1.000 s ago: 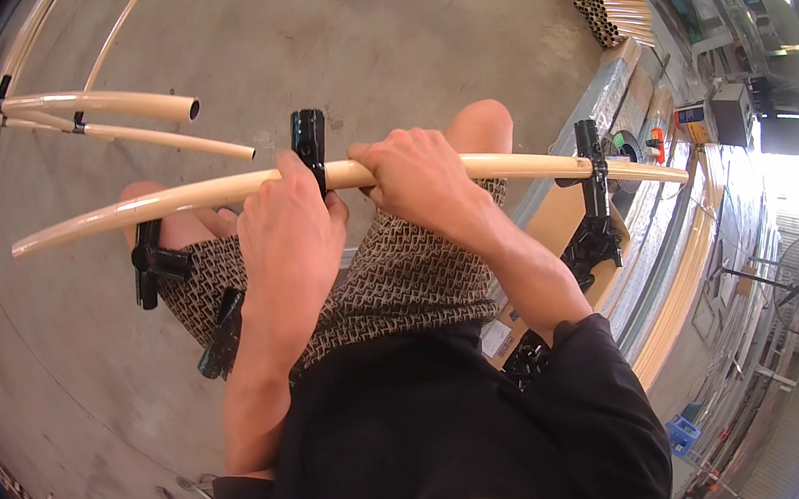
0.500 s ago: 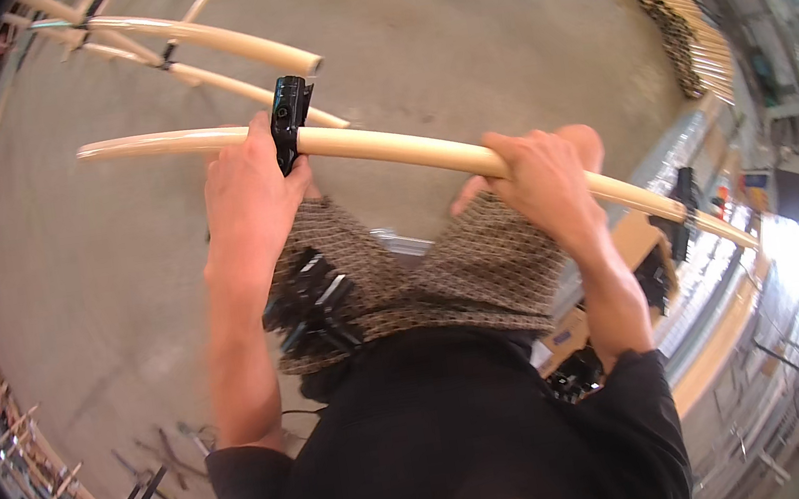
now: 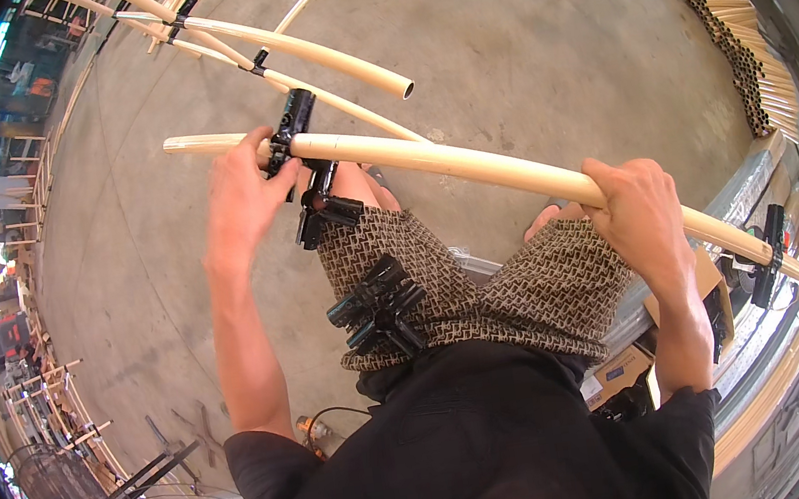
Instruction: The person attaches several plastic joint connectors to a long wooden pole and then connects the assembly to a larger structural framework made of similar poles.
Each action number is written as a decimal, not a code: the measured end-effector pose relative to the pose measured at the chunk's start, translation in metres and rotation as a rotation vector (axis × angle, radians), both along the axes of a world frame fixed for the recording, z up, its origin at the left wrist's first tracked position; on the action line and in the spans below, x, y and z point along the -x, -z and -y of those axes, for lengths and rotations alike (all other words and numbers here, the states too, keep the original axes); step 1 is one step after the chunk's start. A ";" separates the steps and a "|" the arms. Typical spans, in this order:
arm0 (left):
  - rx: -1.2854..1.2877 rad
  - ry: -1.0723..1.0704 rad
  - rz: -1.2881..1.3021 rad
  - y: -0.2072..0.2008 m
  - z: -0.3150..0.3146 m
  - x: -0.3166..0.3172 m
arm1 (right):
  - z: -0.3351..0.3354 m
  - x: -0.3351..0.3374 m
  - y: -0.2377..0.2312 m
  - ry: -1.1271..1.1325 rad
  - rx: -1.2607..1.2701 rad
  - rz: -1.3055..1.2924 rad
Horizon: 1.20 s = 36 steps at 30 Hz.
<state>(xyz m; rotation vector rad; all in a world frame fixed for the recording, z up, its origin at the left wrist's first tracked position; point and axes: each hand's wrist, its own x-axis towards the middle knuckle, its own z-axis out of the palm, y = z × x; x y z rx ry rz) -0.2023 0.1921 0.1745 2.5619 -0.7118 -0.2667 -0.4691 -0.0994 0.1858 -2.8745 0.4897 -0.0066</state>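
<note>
Pipe (image 3: 448,159), spanning in front of you, is probably handling light, stiff and slightly slippery, so your right hand (image 3: 639,215) is suitably clasping its bare length while your left hand (image 3: 246,191) is gripping the black connector (image 3: 297,112) around it.

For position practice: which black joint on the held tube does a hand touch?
The left joint, which the left hand grips; the right joint touches neither hand.
</note>
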 end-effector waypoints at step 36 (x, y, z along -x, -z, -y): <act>0.266 -0.191 -0.189 -0.027 -0.173 -0.169 | 0.032 0.099 -0.027 0.179 0.072 0.059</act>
